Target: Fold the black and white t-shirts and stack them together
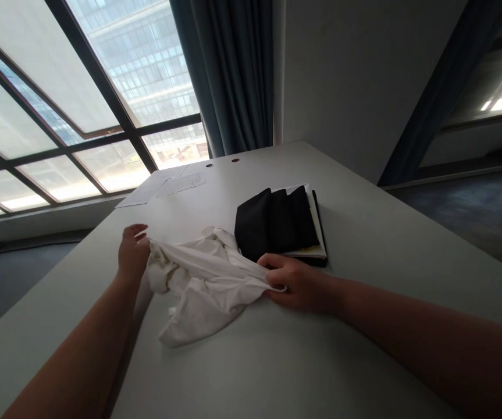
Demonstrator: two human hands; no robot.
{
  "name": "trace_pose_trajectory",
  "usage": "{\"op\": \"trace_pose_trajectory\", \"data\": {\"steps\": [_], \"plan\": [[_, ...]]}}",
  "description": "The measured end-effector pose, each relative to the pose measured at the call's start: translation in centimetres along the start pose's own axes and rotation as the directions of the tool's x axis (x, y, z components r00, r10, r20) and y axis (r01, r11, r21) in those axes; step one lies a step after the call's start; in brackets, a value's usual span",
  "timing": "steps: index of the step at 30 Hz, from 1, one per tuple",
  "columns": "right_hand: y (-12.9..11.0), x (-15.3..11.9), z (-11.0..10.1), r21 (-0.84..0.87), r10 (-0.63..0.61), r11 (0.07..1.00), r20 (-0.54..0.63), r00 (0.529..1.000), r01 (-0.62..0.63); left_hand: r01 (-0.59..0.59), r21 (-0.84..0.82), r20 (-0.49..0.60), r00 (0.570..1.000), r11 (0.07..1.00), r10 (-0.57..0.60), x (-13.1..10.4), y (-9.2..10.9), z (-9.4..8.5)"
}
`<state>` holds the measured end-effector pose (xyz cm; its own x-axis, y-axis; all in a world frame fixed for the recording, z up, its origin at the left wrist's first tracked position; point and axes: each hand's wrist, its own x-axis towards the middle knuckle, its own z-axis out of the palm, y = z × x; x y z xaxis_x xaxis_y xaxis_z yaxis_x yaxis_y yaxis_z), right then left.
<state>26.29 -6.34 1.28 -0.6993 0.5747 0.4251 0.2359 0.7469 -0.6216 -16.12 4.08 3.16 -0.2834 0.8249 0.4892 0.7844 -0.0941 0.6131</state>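
A crumpled white cloth garment (211, 279) is stretched between my two hands, its lower folds lying on the white table. My left hand (134, 251) grips its left edge, with the fingertips partly raised. On the other side, my right hand (292, 282) is closed on the garment's right edge, thumb and fingers pinching the fabric. Just behind the right hand lies a stack of folded black cloth (272, 224), which rests on white and dark folded layers. What kind of garment the white one is, I cannot tell.
The white table (364, 233) runs away from me toward a wall and a dark blue curtain (242, 75). Paper sheets (181, 183) lie at its far left, near two small round holes in the tabletop. Large windows (89, 99) stand on the left.
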Motion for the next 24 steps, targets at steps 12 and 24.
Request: {"op": "trace_pose_trajectory", "data": {"steps": [12,24], "plan": [[-0.2,0.4,0.3,-0.101,0.090,0.992,0.138,0.986,-0.077,-0.621,0.138,0.719,0.598,0.772,0.353,-10.4,11.7,1.7],[-0.6,0.2,-0.4,-0.017,0.149,0.989,0.182,0.972,-0.149,0.136,-0.673,0.136,0.989,0.727,-0.059,-1.8,7.2,-1.4]]}}
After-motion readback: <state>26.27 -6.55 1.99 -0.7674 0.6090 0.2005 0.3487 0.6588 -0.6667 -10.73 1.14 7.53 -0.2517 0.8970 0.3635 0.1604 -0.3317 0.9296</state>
